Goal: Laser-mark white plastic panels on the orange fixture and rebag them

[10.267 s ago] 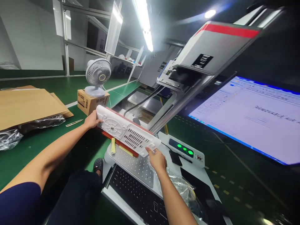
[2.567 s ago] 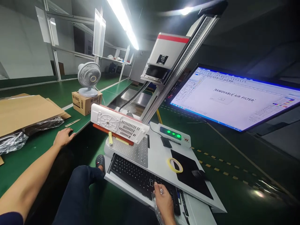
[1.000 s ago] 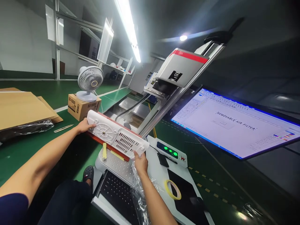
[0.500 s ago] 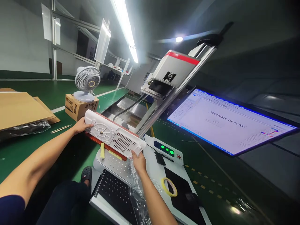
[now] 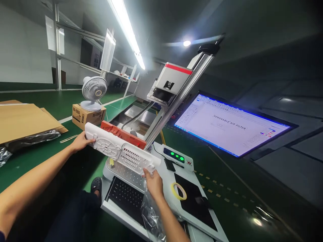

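Observation:
A long white plastic panel (image 5: 107, 145) with a round grille and a slotted vent is held tilted between both hands. My left hand (image 5: 82, 142) grips its left end, thumb on the face. My right hand (image 5: 153, 181) pinches its lower right corner, with a clear plastic bag (image 5: 151, 215) hanging just below. Behind the panel a red-orange frame (image 5: 122, 134) shows on the perforated plate (image 5: 126, 173) of the machine. A small yellow piece (image 5: 111, 163) lies at the plate's left, partly hidden by the panel.
Above stands the marking machine's head (image 5: 174, 80) on its column. A control box (image 5: 178, 157), a yellow tape roll (image 5: 178, 191) and a keyboard (image 5: 124, 196) sit around it. Right is a monitor (image 5: 227, 124); left are a fan (image 5: 94, 89) and cardboard (image 5: 27, 119).
The white panel has come down and toward me, away from the red-orange frame, which now shows more. Both hands moved with it, and the camera view has shifted slightly.

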